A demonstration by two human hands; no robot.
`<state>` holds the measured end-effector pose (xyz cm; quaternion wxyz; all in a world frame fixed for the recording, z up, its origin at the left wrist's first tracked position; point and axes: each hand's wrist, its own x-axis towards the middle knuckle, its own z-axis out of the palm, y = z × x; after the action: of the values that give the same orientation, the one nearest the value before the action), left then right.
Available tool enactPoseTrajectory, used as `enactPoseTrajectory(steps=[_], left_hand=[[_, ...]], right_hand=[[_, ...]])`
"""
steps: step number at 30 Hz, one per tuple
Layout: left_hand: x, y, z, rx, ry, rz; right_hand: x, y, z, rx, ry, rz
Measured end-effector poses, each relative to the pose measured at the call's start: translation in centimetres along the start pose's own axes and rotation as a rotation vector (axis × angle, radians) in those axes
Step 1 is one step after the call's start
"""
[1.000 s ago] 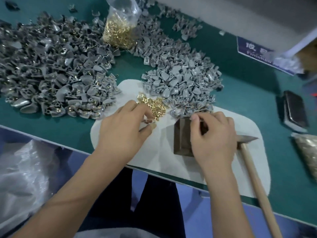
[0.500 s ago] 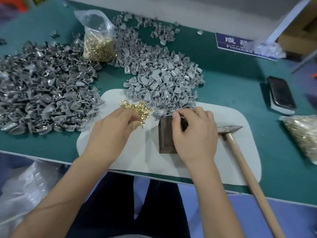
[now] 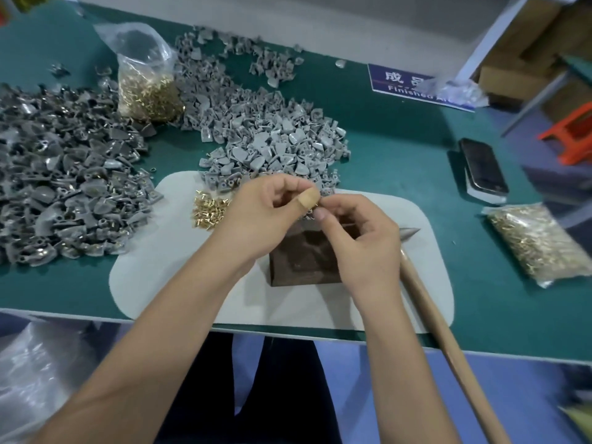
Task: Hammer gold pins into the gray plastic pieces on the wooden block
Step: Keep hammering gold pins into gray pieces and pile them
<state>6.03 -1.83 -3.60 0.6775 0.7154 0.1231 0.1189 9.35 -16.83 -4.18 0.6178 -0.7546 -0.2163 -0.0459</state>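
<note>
Surface: a green table [image 3: 400, 149] is covered near its front edge by a pale mat [image 3: 179, 261].
Wooden block: a dark wooden block [image 3: 304, 261] is set on the mat, partly hidden under both hands.
Left hand: the left hand [image 3: 266, 216] is held above the block's far end, its fingers curled; a small gold pin [image 3: 317, 204] is pinched at its bandaged thumb tip.
Right hand: the right hand [image 3: 358, 238] is curled over the block, thumb and forefinger closed beside the pin; what it grips cannot be told.
Loose pins: a small heap of gold pins [image 3: 209, 213] is spread on the mat, just left of the left hand.
Gray pieces: one pile [image 3: 275, 145] is heaped beyond the mat; a larger pile [image 3: 64, 181] is spread at the left.
Hammer: a wooden-handled hammer [image 3: 429, 312] is laid on the mat, beside the right hand.
Bags: a bag of pins [image 3: 147, 88] is stood between the piles; another bag [image 3: 538, 245] is laid at the right.
Phone: a phone [image 3: 483, 168] is laid at the right.
</note>
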Motion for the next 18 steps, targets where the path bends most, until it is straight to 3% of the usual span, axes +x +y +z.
enactPoseTrajectory(steps=[4, 9, 14, 18], left_hand=[[-0.3, 0.1, 0.0, -0.021, 0.012, -0.026], [-0.5, 0.2, -0.8, 0.143, 0.007, 0.054], [1.0, -1.3, -3.1, 0.898, 0.218, 0.088], [2.1, -1.6, -3.8, 0.927, 0.069, 0.002]], right_hand=[[0.0, 0.2, 0.1, -0.029, 0.057, 0.005], [-0.2, 0.2, 0.3, -0.068, 0.045, 0.019], [0.0, 0.0, 0.6, -0.080, 0.072, 0.083], [0.0, -0.1, 0.6, -0.118, 0.045, 0.068]])
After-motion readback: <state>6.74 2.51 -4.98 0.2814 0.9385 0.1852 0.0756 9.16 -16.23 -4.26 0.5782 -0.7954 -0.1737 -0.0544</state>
